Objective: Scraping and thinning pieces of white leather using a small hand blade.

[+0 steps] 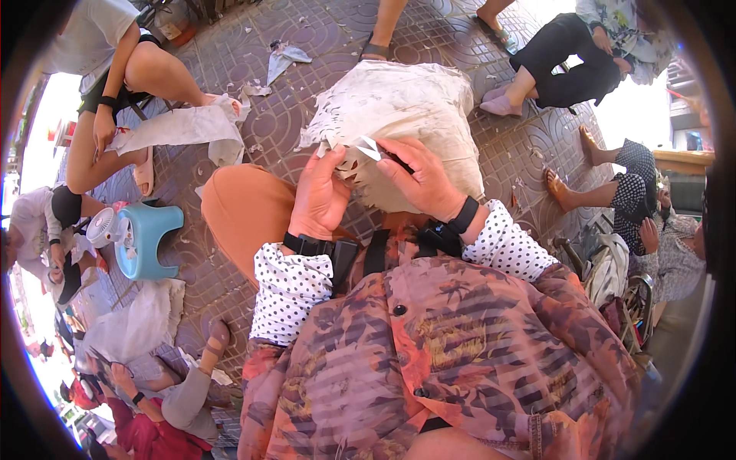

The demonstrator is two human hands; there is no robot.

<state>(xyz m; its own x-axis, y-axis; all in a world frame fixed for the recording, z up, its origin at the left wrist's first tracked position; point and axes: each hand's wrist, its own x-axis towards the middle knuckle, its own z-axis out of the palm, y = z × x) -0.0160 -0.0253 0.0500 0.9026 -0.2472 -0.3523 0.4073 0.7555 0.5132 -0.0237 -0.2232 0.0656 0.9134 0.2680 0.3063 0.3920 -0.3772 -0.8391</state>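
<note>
A large off-white sheet (406,96), stiff and wrinkled like hide or heavy cloth, lies spread in front of my knees. Its near left edge is ragged, with several slits and holes. My left hand (318,192) pinches that edge between thumb and fingers. Just to the right, my right hand (422,176) is closed around a bright, pointed blade-like piece (367,147), with something dark under the fingers. The fingers partly hide this piece, so its full shape does not show. Its tip is close to my left fingertips, at the ragged edge.
A blue plastic stool (149,241) with a small white fan (101,228) stands at left. Seated people surround me; one at upper left has a pale strip (180,129) across the legs. Scraps (284,63) lie on the tiled floor (314,38). Another pale sheet (138,322) lies lower left.
</note>
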